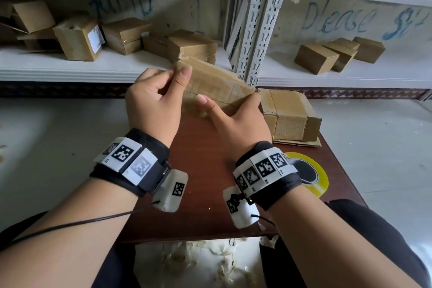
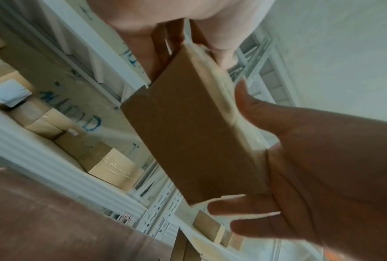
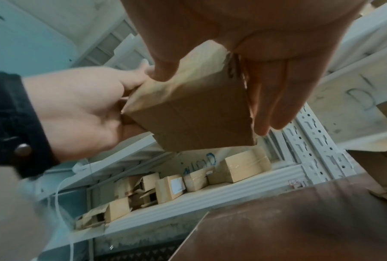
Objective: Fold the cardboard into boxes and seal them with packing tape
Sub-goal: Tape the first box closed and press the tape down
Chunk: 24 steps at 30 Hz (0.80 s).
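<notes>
Cardboard box (image 1: 217, 86) hangs mid-frame above the brown table (image 1: 203, 182), held at both ends. Left grip (image 1: 154, 105) pinches its left end between thumb and fingers. Right grip (image 1: 236, 119) clasps the right end, thumb on the near face. Tape roll (image 1: 321, 177) lies on the table, lower right.

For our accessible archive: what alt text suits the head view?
Left hand and right hand hold a cardboard piece above a brown table. A yellow tape roll and cardboard stack lie at right; small boxes sit on shelves behind.
</notes>
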### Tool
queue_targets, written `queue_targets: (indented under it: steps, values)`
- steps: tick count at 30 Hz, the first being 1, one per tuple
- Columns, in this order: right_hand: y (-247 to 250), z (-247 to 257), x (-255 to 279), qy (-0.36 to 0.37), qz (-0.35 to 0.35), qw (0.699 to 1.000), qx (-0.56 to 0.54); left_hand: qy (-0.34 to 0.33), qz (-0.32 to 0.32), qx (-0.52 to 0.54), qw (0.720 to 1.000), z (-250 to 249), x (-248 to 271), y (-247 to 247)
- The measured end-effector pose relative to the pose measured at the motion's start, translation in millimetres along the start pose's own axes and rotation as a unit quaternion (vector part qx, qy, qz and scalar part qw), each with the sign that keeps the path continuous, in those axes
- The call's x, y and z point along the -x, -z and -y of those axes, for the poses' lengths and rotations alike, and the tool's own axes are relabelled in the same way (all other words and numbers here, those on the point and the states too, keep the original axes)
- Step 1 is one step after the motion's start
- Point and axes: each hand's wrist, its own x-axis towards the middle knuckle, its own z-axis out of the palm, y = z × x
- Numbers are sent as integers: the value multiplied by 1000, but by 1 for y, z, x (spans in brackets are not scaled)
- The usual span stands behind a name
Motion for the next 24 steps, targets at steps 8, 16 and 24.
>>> queue_targets:
  steps: [8,16,24]
  values:
    - [1,-6,-15,67,-2,997,26,104,14,5,994,20,-1,-10]
    - [1,-13,-12,-5,33,996,78,4,74,58,996,1,7,-8]
    - [-1,-9,-13,88,44,987,125,208,-8,136,969,6,-6,-7]
